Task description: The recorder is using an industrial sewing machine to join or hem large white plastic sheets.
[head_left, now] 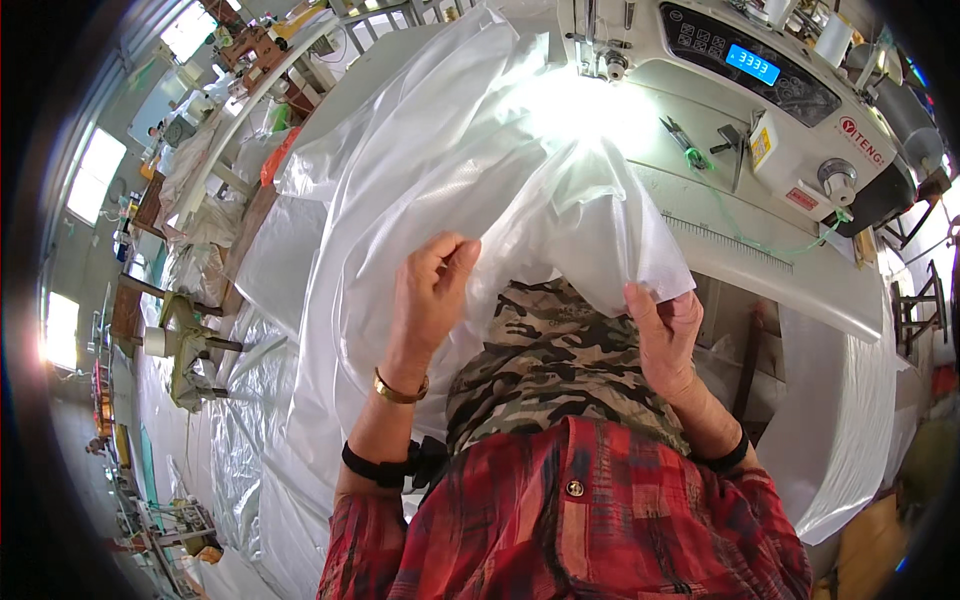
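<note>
A large sheet of white woven fabric lies across the sewing table and hangs down toward my lap. My left hand pinches a fold of it near the middle, fingers closed over the cloth. My right hand grips the fabric's lower edge a little to the right, thumb on top. Between my hands the cloth bunches into a raised fold. The fabric runs up under the needle area of the white sewing machine.
Small scissors with a green thread lie on the machine bed. A ruler strip runs along the table's front edge. More white sheeting is piled on the floor at left, beside other work tables and a tape roll.
</note>
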Available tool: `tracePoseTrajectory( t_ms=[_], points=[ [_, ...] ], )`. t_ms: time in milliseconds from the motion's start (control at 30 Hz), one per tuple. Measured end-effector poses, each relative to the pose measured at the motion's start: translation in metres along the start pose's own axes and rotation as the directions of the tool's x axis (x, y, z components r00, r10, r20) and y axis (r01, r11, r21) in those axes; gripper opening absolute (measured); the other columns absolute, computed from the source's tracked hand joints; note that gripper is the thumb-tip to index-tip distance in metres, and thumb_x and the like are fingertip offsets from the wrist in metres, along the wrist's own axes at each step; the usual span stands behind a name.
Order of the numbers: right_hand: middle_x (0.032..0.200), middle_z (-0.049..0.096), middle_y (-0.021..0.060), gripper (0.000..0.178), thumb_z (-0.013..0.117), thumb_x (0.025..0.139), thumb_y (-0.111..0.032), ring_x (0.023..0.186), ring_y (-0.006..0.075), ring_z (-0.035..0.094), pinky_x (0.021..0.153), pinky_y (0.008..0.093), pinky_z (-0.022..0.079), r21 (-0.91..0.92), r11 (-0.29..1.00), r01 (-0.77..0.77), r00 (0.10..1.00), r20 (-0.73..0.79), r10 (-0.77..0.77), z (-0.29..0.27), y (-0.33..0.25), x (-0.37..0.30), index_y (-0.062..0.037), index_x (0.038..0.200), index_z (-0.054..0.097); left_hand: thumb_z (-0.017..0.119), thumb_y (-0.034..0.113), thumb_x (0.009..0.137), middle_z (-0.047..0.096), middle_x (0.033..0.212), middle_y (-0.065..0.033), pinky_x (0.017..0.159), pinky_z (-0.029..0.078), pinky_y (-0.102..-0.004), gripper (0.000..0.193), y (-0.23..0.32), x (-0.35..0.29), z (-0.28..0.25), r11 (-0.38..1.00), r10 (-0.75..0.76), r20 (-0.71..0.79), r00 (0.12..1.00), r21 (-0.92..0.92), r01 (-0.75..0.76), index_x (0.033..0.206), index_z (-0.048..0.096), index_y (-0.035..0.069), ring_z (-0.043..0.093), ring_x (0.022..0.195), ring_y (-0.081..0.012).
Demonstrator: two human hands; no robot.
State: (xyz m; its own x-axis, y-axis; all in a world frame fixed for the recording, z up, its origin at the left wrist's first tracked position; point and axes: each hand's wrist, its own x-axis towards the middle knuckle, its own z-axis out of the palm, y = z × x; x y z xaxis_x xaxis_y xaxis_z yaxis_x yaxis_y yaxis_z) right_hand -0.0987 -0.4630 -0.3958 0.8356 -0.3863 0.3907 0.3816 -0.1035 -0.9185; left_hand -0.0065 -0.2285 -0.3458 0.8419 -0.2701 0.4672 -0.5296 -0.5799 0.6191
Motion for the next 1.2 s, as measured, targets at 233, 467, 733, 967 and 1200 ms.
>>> tracePoseTrajectory(
  t_ms=[233, 467, 733, 967, 1200],
  points=[
    [0.071, 0.058, 0.0037, 0.017, 0.067, 0.09, -0.008, 0.062, 0.0089, 0.048, 0.058, 0.0257, 0.042, -0.187, 0.976, 0.107, 0.993, 0.068, -0.096, 0.005, -0.014, 0.002, 0.0017, 0.101, 0.058, 0.06, 0.015, 0.095, 0.056, 0.07, 0.0012, 0.059, 0.041, -0.0258, 0.022, 0.004, -0.008, 0.008, 0.95, -0.126, 0.166, 0.978, -0.264, 0.167, 0.084, 0.058, -0.005, 0.05, 0.065, -0.0062],
    [0.078, 0.062, 0.0123, 0.023, 0.064, 0.089, -0.006, 0.063, 0.0199, 0.058, 0.061, 0.0318, 0.046, -0.334, 0.919, 0.21, 0.977, 0.109, -0.184, 0.006, -0.027, 0.004, 0.0039, 0.107, 0.054, 0.058, 0.009, 0.09, 0.064, 0.08, 0.0035, 0.06, 0.043, -0.0204, 0.013, 0.025, 0.001, 0.001, 0.234, -0.356, 0.407, 0.841, -0.832, 0.502, 0.095, 0.065, -0.001, 0.054, 0.066, -0.0033],
    [0.074, 0.056, 0.0093, 0.034, 0.062, 0.082, 0.003, 0.069, 0.0258, 0.056, 0.066, 0.0363, 0.045, -0.463, 0.814, 0.35, 0.931, 0.27, -0.247, 0.016, -0.045, 0.009, 0.0046, 0.115, 0.053, 0.066, 0.009, 0.089, 0.047, 0.063, 0.0083, 0.05, 0.029, -0.0204, 0.014, 0.031, -0.003, 0.023, 0.716, -0.239, 0.291, 0.927, -0.592, 0.37, 0.082, 0.064, -0.003, 0.038, 0.059, 0.0001],
    [0.089, 0.066, 0.0116, 0.042, 0.062, 0.076, 0.006, 0.081, 0.0283, 0.064, 0.083, 0.041, 0.047, -0.322, 0.759, 0.566, 0.779, 0.512, -0.364, 0.043, -0.043, 0.022, 0.0004, 0.117, 0.054, 0.064, 0.007, 0.087, 0.045, 0.058, 0.0066, 0.048, 0.031, -0.0222, 0.014, 0.043, -0.011, 0.018, 0.815, -0.175, 0.226, 0.958, -0.512, 0.27, 0.078, 0.062, -0.003, 0.039, 0.059, -0.0001],
    [0.091, 0.068, 0.0091, 0.041, 0.061, 0.075, 0.008, 0.082, 0.0262, 0.066, 0.088, 0.043, 0.045, -0.333, 0.719, 0.61, 0.739, 0.566, -0.366, 0.051, -0.041, 0.019, 0.0005, 0.115, 0.055, 0.055, 0.003, 0.087, 0.063, 0.079, 0.0022, 0.061, 0.044, -0.0196, 0.02, 0.026, -0.02, 0.013, 0.752, -0.226, 0.389, 0.893, -0.512, 0.414, 0.101, 0.068, -0.005, 0.055, 0.072, -0.003]
  ],
)
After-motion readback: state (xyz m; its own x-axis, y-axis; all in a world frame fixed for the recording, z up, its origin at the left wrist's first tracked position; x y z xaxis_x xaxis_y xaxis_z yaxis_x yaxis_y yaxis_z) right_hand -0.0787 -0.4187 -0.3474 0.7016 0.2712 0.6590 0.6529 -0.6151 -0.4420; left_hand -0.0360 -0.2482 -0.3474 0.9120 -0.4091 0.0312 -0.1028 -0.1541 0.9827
